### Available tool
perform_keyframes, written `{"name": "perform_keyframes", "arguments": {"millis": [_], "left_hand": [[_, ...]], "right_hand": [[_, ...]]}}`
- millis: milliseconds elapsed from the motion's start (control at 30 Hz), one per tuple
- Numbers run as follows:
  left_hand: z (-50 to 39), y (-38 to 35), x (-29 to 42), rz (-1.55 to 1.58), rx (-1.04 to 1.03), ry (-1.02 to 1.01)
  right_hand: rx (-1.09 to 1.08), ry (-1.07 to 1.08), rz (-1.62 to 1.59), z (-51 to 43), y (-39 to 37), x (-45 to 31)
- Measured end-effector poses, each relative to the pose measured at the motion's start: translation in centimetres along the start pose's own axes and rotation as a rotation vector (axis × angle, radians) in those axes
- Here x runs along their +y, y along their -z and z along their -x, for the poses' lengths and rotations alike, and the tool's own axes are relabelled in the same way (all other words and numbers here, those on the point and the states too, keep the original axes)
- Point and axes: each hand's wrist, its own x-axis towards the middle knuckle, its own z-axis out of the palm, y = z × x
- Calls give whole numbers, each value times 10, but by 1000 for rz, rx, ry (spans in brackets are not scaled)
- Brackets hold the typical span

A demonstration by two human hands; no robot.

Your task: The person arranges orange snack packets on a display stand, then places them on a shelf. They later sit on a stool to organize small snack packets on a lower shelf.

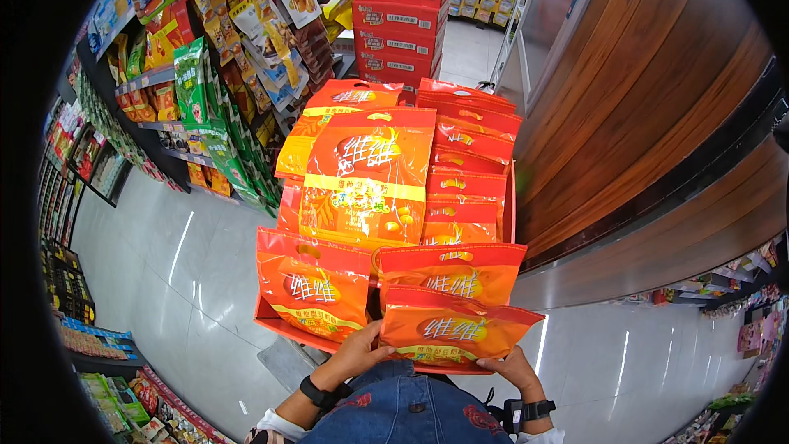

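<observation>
Between my hands is a red-orange plastic bag of soy milk powder (453, 328), in front of the display at its near right corner. My left hand (356, 353) grips its lower left corner, thumb on the front. At its lower right corner my right hand (513, 369) does the same. Behind it stands a like bag (453, 271), and another bag (313, 280) stands at the near left. A larger bag (367, 179) leans back on the pile, beside a row of upright bags (467, 188). All sit in a red display bin (296, 334).
Stacked red cartons (400, 18) rise behind the bin. On the left are snack shelves (148, 77) with hanging green packets (203, 98). A curved wood-panelled column (622, 105) stands close on the right. Packaged goods (117, 404) lie at the lower left, beside the tiled floor (179, 259).
</observation>
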Motion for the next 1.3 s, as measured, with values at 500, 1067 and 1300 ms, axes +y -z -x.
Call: {"name": "perform_keyframes", "arguments": {"millis": [500, 1067, 1300], "left_hand": [[16, 8, 3, -341, 55, -224], [-41, 91, 157, -112, 439, -426], [-92, 107, 172, -138, 629, -691]], "right_hand": [[157, 189, 109, 14, 0, -33], [580, 834, 34, -16, 15, -209], [551, 1024, -30, -50, 31, -243]]}}
